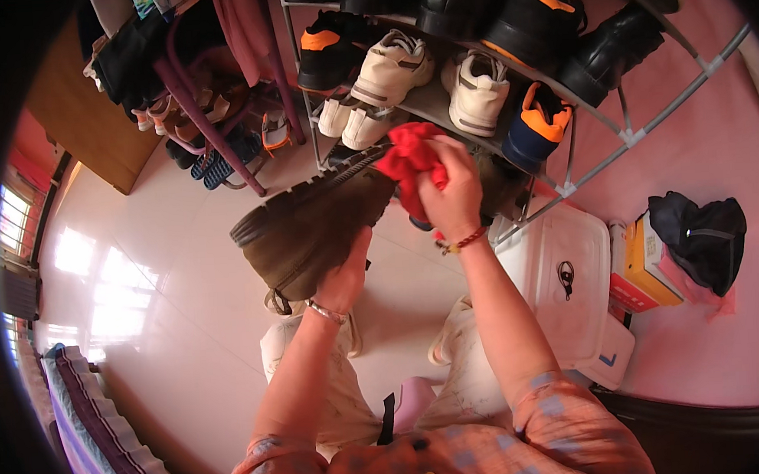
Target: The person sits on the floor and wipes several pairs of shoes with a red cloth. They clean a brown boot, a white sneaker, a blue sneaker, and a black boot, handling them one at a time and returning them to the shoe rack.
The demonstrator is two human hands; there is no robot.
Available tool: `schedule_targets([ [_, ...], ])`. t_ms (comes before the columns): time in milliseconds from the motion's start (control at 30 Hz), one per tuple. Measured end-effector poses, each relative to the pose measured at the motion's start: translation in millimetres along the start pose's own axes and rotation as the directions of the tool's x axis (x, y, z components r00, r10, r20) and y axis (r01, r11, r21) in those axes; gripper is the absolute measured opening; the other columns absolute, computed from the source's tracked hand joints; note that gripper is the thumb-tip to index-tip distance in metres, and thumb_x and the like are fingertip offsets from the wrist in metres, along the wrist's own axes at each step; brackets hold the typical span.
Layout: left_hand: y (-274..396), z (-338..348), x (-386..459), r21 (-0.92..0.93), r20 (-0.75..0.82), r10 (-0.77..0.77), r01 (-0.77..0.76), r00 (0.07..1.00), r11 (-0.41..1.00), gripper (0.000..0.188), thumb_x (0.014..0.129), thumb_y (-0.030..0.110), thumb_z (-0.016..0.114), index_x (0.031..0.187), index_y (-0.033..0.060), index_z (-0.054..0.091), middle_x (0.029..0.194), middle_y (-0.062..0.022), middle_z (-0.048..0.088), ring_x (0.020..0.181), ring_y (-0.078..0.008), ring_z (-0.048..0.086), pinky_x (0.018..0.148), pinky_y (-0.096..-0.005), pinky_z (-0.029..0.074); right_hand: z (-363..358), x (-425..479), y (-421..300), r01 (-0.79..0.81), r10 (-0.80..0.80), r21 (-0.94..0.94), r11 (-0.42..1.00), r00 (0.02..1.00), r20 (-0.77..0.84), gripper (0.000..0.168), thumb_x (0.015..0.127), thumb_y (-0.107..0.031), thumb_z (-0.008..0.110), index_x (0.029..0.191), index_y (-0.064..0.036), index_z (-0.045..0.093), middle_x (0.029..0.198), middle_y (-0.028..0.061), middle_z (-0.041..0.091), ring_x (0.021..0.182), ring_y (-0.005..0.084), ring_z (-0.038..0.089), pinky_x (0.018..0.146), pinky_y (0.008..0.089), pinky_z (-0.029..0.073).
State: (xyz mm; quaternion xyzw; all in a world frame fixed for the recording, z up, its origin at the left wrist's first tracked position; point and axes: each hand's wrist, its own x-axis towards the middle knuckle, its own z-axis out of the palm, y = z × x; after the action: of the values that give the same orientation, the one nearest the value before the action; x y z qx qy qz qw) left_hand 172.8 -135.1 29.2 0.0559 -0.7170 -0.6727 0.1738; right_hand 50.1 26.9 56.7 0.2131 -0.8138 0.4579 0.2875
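A brown shoe [310,228] with a dark treaded sole is held on its side, heel with a pull loop towards the lower left. My left hand [349,271] grips it from below, near its upper opening; some of the fingers are hidden behind the shoe. At the toe end, a bunched red cloth [410,160] touches the shoe near the sole's edge. My right hand [451,184] is closed around this cloth. Both hands are raised over the floor, in front of a metal shoe rack [569,189].
The rack carries white sneakers [392,67], black shoes and a navy-and-orange shoe [536,126]. A lidded plastic bin [574,284] stands at the right, beside a yellow-and-red box [646,273] with a black bag [702,237]. A purple-legged stand [214,136] holds clothes and footwear at upper left.
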Motion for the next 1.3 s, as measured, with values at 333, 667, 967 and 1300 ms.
schedule_targets([
  [333, -7.3, 5.8, -10.9, -0.266, 0.164, -0.096, 0.138, 0.982, 0.954, 0.040, 0.094, 0.010, 0.063, 0.133, 0.0045, 0.054, 0.124, -0.0085, 0.062, 0.111, -0.0210, 0.059, 0.099, -0.0347, 0.046, -64.6, -2.3, -68.0, 0.058, -0.213, 0.442, 0.895, 0.926, 0.311, 0.048, 0.072, -0.001, 0.059, 0.121, 0.000, 0.061, 0.099, 0.0109, 0.063, 0.091, 0.0228, 0.060, 0.088, 0.0327, 0.047],
  [667, -59.7, 5.2, -25.7, -0.572, 0.309, -0.190, 0.341, 0.932, 0.746, 0.040, 0.095, 0.019, 0.063, 0.131, 0.0033, 0.052, 0.122, -0.0114, 0.061, 0.108, -0.0207, 0.059, 0.097, -0.0353, 0.047, -79.1, 2.7, -83.7, -0.336, -0.136, 0.412, 0.847, 0.611, 0.780, 0.081, 0.074, 0.004, 0.054, 0.152, 0.003, 0.031, 0.099, 0.0045, 0.060, 0.084, 0.0101, 0.053, 0.084, 0.0212, 0.042],
  [967, -18.5, -9.4, -5.7, -0.639, 0.217, -0.503, 0.512, 0.836, 0.575, 0.040, 0.096, 0.028, 0.063, 0.125, -0.0001, 0.056, 0.110, -0.0126, 0.066, 0.096, -0.0205, 0.064, 0.087, -0.0359, 0.053, -61.1, -5.8, -72.9, -0.197, -0.258, 0.494, 0.847, 0.661, 0.705, 0.057, 0.074, -0.002, 0.061, 0.131, -0.008, 0.062, 0.097, 0.0103, 0.063, 0.086, 0.0246, 0.062, 0.083, 0.0308, 0.049],
  [1300, -10.4, -14.1, 24.0, -0.935, 0.338, -0.004, 0.337, 0.941, 0.107, 0.050, 0.104, 0.036, 0.042, 0.137, -0.0003, 0.047, 0.139, -0.0166, 0.054, 0.128, -0.0314, 0.051, 0.112, -0.0457, 0.037, -0.6, -35.7, -81.8, 0.450, -0.438, 0.016, 0.893, 0.859, 0.265, 0.062, 0.071, -0.016, 0.073, 0.131, -0.023, 0.060, 0.118, 0.0078, 0.053, 0.103, 0.0274, 0.054, 0.086, 0.0454, 0.044],
])
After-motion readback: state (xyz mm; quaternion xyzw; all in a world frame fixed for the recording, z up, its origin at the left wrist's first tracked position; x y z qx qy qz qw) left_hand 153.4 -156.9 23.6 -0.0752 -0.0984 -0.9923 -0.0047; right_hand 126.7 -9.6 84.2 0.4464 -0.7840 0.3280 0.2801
